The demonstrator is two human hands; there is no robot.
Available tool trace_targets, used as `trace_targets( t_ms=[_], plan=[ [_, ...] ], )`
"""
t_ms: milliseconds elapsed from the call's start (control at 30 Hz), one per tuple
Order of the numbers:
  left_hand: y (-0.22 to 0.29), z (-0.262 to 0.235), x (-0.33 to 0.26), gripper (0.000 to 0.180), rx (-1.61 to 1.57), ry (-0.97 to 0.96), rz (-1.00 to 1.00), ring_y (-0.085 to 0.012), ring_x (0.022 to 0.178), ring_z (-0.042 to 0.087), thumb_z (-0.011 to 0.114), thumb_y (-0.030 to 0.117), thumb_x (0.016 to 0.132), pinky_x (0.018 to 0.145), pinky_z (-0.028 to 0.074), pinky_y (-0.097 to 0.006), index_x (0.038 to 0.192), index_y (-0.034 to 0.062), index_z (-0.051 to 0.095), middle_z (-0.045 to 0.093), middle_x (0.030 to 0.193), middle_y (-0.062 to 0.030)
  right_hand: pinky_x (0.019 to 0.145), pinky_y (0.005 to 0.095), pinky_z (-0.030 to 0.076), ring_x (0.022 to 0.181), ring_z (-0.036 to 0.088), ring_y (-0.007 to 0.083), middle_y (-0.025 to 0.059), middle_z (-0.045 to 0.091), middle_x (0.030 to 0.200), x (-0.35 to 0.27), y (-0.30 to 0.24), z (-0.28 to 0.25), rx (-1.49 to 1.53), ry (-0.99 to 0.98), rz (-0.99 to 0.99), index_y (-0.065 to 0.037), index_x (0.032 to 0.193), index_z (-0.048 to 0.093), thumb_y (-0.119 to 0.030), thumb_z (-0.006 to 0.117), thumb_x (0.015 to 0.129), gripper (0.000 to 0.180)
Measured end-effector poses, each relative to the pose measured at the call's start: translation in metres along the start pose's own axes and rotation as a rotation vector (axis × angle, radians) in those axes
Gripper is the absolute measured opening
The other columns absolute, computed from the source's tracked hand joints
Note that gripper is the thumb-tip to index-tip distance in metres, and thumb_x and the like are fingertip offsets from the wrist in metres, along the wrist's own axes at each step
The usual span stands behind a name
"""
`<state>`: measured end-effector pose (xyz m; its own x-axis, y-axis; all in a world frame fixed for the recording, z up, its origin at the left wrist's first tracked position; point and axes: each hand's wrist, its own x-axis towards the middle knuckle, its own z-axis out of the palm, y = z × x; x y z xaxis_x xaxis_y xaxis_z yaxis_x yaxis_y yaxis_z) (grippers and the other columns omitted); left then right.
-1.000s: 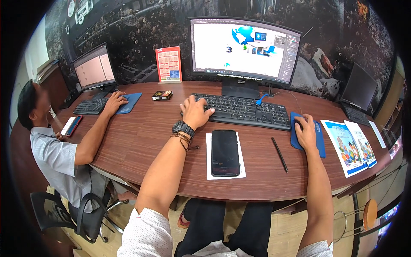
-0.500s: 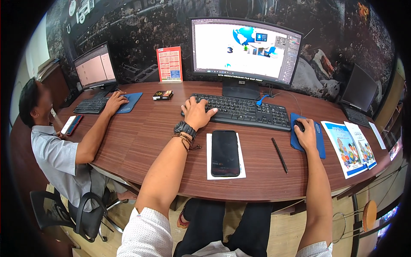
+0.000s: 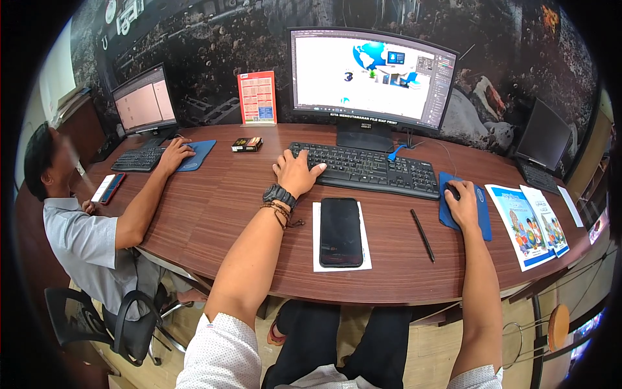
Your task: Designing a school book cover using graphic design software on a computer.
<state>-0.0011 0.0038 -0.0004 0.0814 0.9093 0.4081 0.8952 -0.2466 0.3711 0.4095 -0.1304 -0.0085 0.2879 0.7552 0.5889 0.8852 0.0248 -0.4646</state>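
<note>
My left hand [image 3: 297, 174] rests on the left end of a black keyboard [image 3: 369, 168], its fingers spread over the keys and the thumb stretched to the right. A black watch and brown cord bracelets circle that wrist. On a blue mouse pad [image 3: 483, 223], my right hand [image 3: 462, 209] is curled over a black computer mouse [image 3: 454, 190], which it partly hides. Behind the keyboard a wide curved monitor [image 3: 363, 71] displays a globe and a desk picture in an editing window. A black smartphone [image 3: 341, 232] lies on white paper [image 3: 367, 259] between my forearms.
Right of the phone lies a black pen [image 3: 422, 235]; printed booklets [image 3: 526, 227] lie beyond the mouse pad. A small dark box [image 3: 247, 144] and a red-framed sign [image 3: 257, 97] stand left of the monitor. At left, a co-worker [image 3: 84, 240] sits with a hand on a mouse.
The co-worker's head has shifted slightly left. Both my hands stay in place on the keyboard and the mouse.
</note>
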Motion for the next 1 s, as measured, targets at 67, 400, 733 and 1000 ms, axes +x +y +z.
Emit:
trace_targets(
  t_ms=[67, 400, 733, 1000],
  plan=[
    [-0.0002, 0.0004, 0.0, 0.068, 0.004, 0.002, 0.0, -0.0467, 0.128, 0.039, 0.062, 0.057, 0.089, 0.106, 0.029, -0.062, 0.134, 0.0055, 0.055, 0.044, 0.136, -0.0289, 0.096, 0.043, 0.047, 0.112, 0.058, 0.0378, 0.0185, 0.057, 0.12, 0.0, -0.001, -0.0004, 0.002, -0.001, 0.005, -0.006, 0.113, 0.069, -0.022, 0.067, 0.085, 0.032],
    [-0.0006, 0.0019, 0.0001, 0.068, -0.003, 0.005, 0.003, -0.0465, 0.126, 0.04, 0.062, 0.057, 0.089, 0.105, 0.029, -0.062, 0.133, 0.0061, 0.055, 0.045, 0.134, -0.0281, 0.095, 0.0435, 0.048, 0.11, 0.059, 0.0388, 0.0197, 0.057, 0.119, 0.0, 0.0004, -0.0007, -0.01, 0.008, -0.014, -0.006, 0.114, 0.069, -0.022, 0.067, 0.085, 0.033],
    [0.0001, 0.0009, -0.0002, 0.069, -0.002, 0.001, -0.001, -0.0464, 0.127, 0.04, 0.062, 0.057, 0.089, 0.106, 0.029, -0.063, 0.133, 0.0052, 0.055, 0.044, 0.135, -0.0283, 0.095, 0.044, 0.048, 0.11, 0.059, 0.0385, 0.0189, 0.057, 0.119, -0.0001, -0.0005, -0.0009, -0.019, 0.004, -0.014, -0.007, 0.114, 0.069, -0.023, 0.068, 0.085, 0.033],
    [-0.0006, 0.0019, 0.0002, 0.069, 0.003, 0.004, 0.005, -0.0464, 0.128, 0.04, 0.062, 0.058, 0.089, 0.106, 0.029, -0.064, 0.133, 0.0048, 0.055, 0.044, 0.135, -0.0289, 0.096, 0.0435, 0.047, 0.111, 0.058, 0.0381, 0.0189, 0.057, 0.119, 0.0004, 0.0023, -0.0002, -0.017, 0.004, -0.03, -0.007, 0.114, 0.069, -0.023, 0.068, 0.085, 0.033]
  ],
)
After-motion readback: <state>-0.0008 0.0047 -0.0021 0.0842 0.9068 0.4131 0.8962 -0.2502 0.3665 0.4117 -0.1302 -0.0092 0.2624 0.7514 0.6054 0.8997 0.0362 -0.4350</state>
